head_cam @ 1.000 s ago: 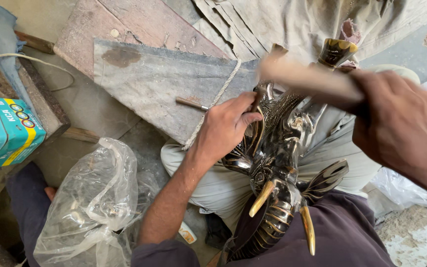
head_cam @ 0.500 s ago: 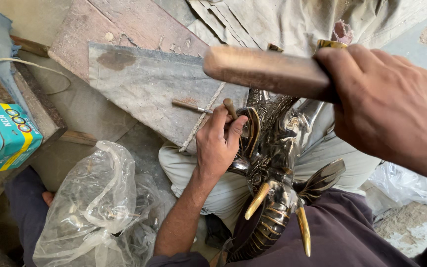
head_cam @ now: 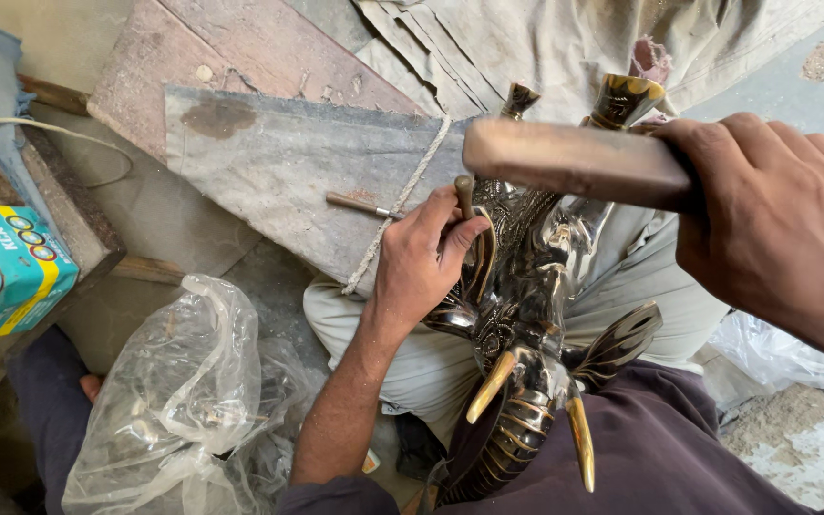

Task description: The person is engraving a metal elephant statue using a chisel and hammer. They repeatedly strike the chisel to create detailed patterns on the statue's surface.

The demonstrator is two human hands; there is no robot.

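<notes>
A grey cloth [head_cam: 278,157] lies over a wooden board [head_cam: 240,57] on the floor, with a crumpled plastic bag [head_cam: 183,401] and a teal box [head_cam: 11,272] off to the left. On the person's lap rests a shiny metal elephant [head_cam: 526,315], trunk and gold tusks pointing toward the body, legs up. The right hand [head_cam: 774,219] is clamped on a wooden mallet [head_cam: 574,157], raised just above the figure. The left hand [head_cam: 426,257] is pinched shut on a small punch [head_cam: 465,195], its tip set against the elephant's side. A spare punch [head_cam: 360,203] lies on the cloth. It looks like chasing work, mid-strike: the next blow calls for the mallet landing square on the punch head while the left hand holds it steady.
</notes>
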